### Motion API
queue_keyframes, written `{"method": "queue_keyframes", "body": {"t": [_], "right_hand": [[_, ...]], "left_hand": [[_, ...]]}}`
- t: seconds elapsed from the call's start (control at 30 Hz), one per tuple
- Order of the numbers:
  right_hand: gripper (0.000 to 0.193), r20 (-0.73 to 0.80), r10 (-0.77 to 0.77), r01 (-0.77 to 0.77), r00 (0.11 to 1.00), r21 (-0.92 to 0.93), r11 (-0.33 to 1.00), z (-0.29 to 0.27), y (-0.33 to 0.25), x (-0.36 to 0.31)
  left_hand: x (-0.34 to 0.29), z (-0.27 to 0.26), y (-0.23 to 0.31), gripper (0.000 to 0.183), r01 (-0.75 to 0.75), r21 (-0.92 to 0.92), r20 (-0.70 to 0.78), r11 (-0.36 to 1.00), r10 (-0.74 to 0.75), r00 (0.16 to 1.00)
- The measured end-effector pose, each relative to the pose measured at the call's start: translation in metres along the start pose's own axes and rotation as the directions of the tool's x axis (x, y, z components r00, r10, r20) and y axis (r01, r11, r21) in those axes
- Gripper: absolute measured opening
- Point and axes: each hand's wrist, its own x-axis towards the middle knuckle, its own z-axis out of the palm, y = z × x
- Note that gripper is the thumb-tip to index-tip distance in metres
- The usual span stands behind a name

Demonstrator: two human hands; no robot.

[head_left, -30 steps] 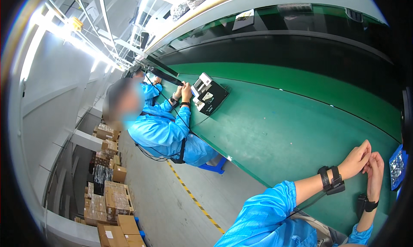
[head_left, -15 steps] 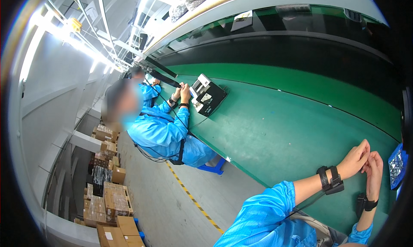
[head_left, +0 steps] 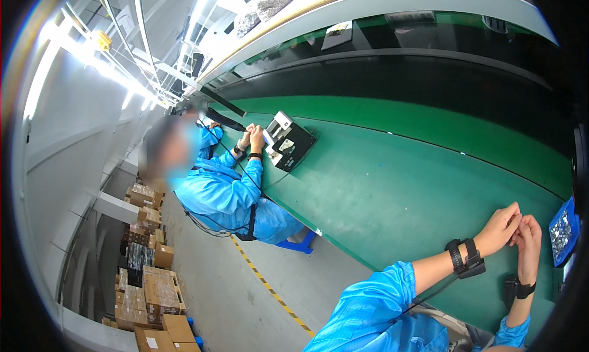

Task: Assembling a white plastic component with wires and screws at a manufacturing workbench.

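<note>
Over the green bench at the lower right, my left hand and my right hand meet at the fingertips. Both hands are closed, with bent fingers pinched together. Whatever lies between the fingertips is hidden or too small to make out. Each wrist wears a black strap with a small device, and blue sleeves cover my upper forearms. Just right of my right hand stands a blue bin with many small shiny parts in it.
Further left along the bench, a co-worker in blue handles something by a black-and-white machine. Another person sits beyond. A raised green strip and dark panel run along the bench's far side. Cardboard boxes are stacked on the floor at left.
The whole view has shifted slightly, so the bench and people appear a little further left. My hands stay together at the fingertips, with little visible change in their pose.
</note>
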Motion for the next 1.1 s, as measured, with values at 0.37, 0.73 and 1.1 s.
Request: {"method": "queue_keyframes", "body": {"t": [0.37, 0.73, 1.1], "right_hand": [[0.017, -0.073, -0.007, 0.011, 0.997, 0.056, 0.998, 0.002, -0.01, -0.008], [0.016, -0.06, 0.005, -0.002, 0.998, 0.051, 0.999, 0.004, -0.007, -0.004], [0.017, -0.06, -0.007, 0.01, 0.998, 0.05, 0.999, 0.004, -0.007, -0.003]], "left_hand": [[-0.001, 0.008, 0.013, 0.019, 0.008, -0.013, 0.053, 1.0, -0.007, 0.999], [-0.003, 0.004, 0.012, 0.019, 0.028, -0.016, 0.05, 0.999, -0.027, 0.998], [0.0, 0.005, 0.001, 0.021, 0.029, -0.097, 0.045, 0.995, -0.024, 0.999]]}}
